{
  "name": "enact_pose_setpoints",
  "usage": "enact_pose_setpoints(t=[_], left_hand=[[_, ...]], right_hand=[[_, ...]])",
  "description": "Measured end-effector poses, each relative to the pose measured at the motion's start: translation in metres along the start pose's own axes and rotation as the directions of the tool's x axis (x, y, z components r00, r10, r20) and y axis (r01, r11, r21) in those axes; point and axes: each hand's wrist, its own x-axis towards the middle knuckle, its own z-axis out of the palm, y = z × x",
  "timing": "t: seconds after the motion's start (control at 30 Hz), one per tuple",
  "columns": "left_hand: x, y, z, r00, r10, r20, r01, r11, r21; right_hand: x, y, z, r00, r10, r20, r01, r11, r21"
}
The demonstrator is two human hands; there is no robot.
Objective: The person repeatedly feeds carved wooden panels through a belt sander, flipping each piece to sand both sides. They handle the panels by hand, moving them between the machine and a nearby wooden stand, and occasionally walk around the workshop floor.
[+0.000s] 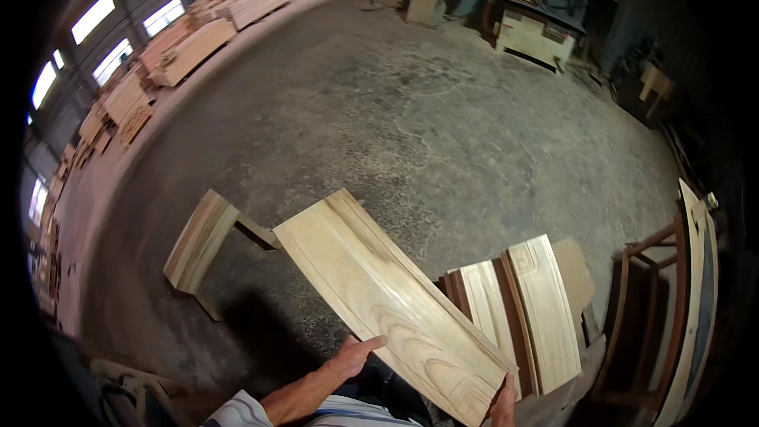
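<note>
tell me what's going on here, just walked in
A person is holding a long, pale wooden panel at a slant with both hands. The left hand grips its left long edge, thumb over the top face, and the right hand holds it near its close right corner. More wooden panels are stacked just to the right, and a smaller group of boards sits off to the left. Lumber piles line the far left side.
</note>
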Motion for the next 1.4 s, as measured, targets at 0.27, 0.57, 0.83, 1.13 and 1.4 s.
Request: enact_pose_setpoints(t=[0.27, 0.57, 0.83, 1.13, 1.4], left_hand=[[-0.069, 0.022, -0.041, 0.984, 0.077, -0.163, -0.108, 0.976, -0.190], [-0.126, 0.019, -0.093, 0.964, 0.169, -0.207, -0.254, 0.824, -0.507], [-0.139, 0.040, -0.179, 0.880, 0.375, -0.291, -0.475, 0.699, -0.534], [-0.198, 0.072, -0.241, 0.769, 0.349, -0.536, -0.631, 0.554, -0.544], [-0.238, 0.073, -0.292, 0.553, 0.103, -0.827, -0.803, 0.332, -0.496]], right_hand=[[-0.015, -0.028, 0.090, 0.900, -0.104, 0.423, 0.181, 0.973, -0.146], [0.040, -0.004, 0.144, 0.904, -0.014, 0.428, 0.239, 0.847, -0.476], [-0.012, 0.045, 0.247, 0.867, -0.011, 0.498, 0.299, 0.810, -0.504], [-0.080, 0.099, 0.375, 0.591, 0.063, 0.804, 0.541, 0.709, -0.453], [-0.047, 0.174, 0.505, 0.587, 0.201, 0.784, 0.596, 0.547, -0.587]])
